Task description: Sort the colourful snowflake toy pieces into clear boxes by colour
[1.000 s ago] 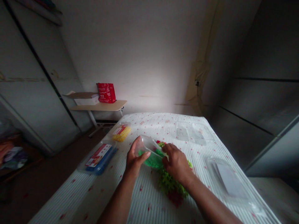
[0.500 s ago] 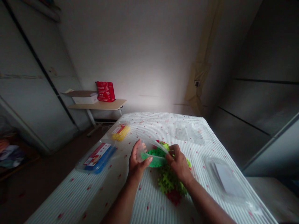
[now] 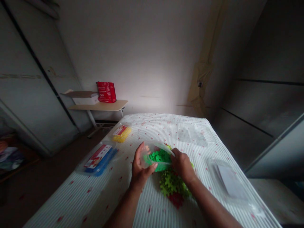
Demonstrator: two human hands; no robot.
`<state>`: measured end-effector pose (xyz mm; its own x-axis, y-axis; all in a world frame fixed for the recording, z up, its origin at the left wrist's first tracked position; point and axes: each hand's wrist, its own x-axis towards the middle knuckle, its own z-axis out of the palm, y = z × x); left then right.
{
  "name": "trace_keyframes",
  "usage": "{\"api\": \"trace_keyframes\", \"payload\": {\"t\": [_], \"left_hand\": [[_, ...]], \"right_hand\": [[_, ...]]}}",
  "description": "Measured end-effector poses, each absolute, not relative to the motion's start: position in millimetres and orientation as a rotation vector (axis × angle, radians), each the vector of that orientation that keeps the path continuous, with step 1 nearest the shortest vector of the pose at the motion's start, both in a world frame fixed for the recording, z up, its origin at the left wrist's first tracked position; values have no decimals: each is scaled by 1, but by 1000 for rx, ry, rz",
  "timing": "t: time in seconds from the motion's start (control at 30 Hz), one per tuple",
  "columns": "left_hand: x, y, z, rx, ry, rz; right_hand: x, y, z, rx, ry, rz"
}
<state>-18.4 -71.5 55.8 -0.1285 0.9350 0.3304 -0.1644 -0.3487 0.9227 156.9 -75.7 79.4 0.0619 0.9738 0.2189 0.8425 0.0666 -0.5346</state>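
Note:
My left hand [image 3: 140,167] is wrapped round the left end of a clear plastic container [image 3: 148,146], thumb on its near rim. Inside lie many small dark green plastic pieces [image 3: 159,156]. My right hand [image 3: 182,164] has its fingers closed on the container's right rim; its fingertips are partly hidden. The container is tilted a little and its inside faces me. Under and beside my right hand spreads a pile of lime green notched pieces [image 3: 171,183], with red pieces [image 3: 176,199] at its near edge.
To the left stand a lidded box of blue pieces [image 3: 104,163] and a smaller lidded box of yellow pieces [image 3: 122,134]. Clear plastic trays [image 3: 192,133] lie at the far right. Nearer, another clear tray [image 3: 212,167] carries a white card [image 3: 230,180]. A striped cloth [image 3: 152,122] covers the table.
The container has tilted slightly, so more of the green pieces inside shows. My right hand has shifted slightly right along with its rim. My left hand keeps its hold.

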Motion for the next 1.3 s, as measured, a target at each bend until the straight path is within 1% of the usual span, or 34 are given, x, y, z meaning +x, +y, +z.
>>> {"api": "trace_keyframes", "payload": {"t": [0.13, 0.3, 0.37, 0.6, 0.8, 1.07, 1.17, 1.3], "left_hand": [[-22, -67, 53, 1218, 937, 1635], [-31, -60, 51, 1251, 890, 1605], [-33, -59, 51, 1275, 860, 1570], [-38, -55, 65, 1442, 765, 1425], [-42, -39, 94, 1662, 759, 1192], [-36, -23, 118, 1851, 691, 1050], [-29, -19, 128, 2028, 689, 1015], [-15, -20, 149, 2304, 707, 952]], "right_hand": [[154, -77, 82, -1862, -1900, 237], [166, -75, 92, -1882, -2065, 3], [175, -74, 96, -1879, -2073, -33], [202, -69, 96, -1617, -1833, 45], [212, -76, 98, -1731, -1775, 165], [232, -86, 112, -1744, -1635, 378], [231, -92, 111, -1764, -1626, 379], [229, -97, 101, -1852, -1653, 285]]}}
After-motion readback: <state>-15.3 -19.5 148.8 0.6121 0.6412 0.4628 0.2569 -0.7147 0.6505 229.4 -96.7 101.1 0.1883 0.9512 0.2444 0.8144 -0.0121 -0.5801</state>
